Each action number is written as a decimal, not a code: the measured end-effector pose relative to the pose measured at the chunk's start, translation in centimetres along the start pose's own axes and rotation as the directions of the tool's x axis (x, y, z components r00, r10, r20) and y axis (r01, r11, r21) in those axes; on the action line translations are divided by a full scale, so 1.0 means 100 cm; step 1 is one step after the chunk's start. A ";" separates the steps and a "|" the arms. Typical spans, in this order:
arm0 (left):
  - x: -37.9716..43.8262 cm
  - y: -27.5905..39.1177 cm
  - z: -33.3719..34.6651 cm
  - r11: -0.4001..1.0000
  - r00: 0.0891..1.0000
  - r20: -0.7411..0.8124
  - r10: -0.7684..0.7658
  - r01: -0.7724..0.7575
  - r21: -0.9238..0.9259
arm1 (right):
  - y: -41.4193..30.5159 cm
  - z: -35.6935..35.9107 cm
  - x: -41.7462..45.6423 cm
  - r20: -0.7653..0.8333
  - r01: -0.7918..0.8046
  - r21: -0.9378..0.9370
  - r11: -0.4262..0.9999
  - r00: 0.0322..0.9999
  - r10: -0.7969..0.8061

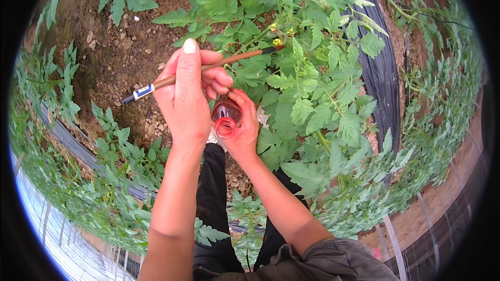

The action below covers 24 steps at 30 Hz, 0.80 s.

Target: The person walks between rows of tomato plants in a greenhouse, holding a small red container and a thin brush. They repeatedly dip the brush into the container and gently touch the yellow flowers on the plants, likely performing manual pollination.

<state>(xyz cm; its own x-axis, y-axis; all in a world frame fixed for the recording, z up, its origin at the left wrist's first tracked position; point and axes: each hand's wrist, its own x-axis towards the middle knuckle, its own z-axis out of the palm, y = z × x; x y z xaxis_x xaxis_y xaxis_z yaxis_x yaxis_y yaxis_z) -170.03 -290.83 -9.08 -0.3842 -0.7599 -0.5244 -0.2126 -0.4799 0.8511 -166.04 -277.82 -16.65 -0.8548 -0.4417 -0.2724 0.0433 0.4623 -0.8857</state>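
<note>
My left hand point(187, 86) grips a slim brown-handled brush point(234, 57), its thumb lying along the top. The brush slants up to the right, and its tip touches or nearly touches yellow flowers point(278, 41) on a tomato plant point(312, 78). The brush's dark butt end, with a white and blue label, points to the lower left. Just below and to the right, my right hand point(244, 128) is wrapped around a clear plastic bottle point(225, 125). Its uncapped, red-rimmed mouth faces up towards me. The bottle's lower part is hidden.
Black plastic sheeting point(377, 74) runs along the right of the plant. Bare, crumbly soil point(117, 54) lies to the left. More tomato plants point(125, 148) stand around, and leafy rows curve along both sides. My dark-trousered legs point(213, 203) are below my hands.
</note>
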 end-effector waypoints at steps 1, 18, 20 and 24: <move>-0.004 0.001 -0.004 1.000 1.000 -0.020 0.008 -0.007 0.022 | -0.001 -0.001 0.001 -0.002 -0.009 0.002 1.000 1.000 0.009; -0.025 0.020 -0.048 0.999 0.981 -0.193 -0.035 0.036 0.000 | -0.019 -0.011 -0.008 -0.013 0.085 -0.028 0.996 0.996 -0.085; -0.045 0.035 -0.062 0.998 0.978 -0.202 -0.059 0.063 0.013 | -0.032 -0.022 -0.019 0.036 0.130 -0.026 0.991 0.991 -0.129; -0.093 0.063 -0.095 0.993 0.974 -0.204 -0.096 0.108 0.051 | -0.081 -0.053 -0.038 0.142 0.133 -0.005 0.991 0.981 -0.131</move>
<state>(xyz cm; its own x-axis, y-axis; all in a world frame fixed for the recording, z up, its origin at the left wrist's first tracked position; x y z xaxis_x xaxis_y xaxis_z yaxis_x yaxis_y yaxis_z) -159.25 -290.95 0.92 -0.1707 -0.7837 -0.5972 -0.2988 -0.5363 0.7893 -165.84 -275.80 -6.42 -0.7708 -0.6033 -0.2048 -0.0731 0.4031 -0.9122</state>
